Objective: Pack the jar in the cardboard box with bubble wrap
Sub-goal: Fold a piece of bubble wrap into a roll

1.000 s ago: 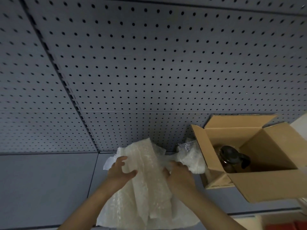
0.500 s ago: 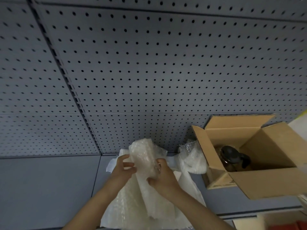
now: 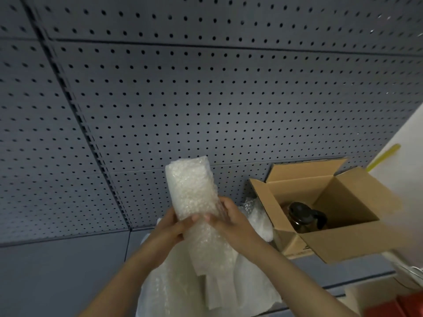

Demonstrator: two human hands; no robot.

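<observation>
My left hand [image 3: 169,227] and right hand [image 3: 231,221] curl their fingers around a folded pad of bubble wrap [image 3: 192,191], raised upright. The jar [image 3: 302,217] lies in the open cardboard box [image 3: 343,245]. I judge the wrap light, soft, springy: grip mid-length, squeezing gently.

Left grip [image 3: 170,227] and right grip [image 3: 231,221] raised, fingers curled, clasping.

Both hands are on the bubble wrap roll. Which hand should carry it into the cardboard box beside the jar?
Right, probably. The right hand grips the bubble wrap roll on the side nearer the open cardboard box, where the jar lies. The left hand would have to cross over.
</observation>
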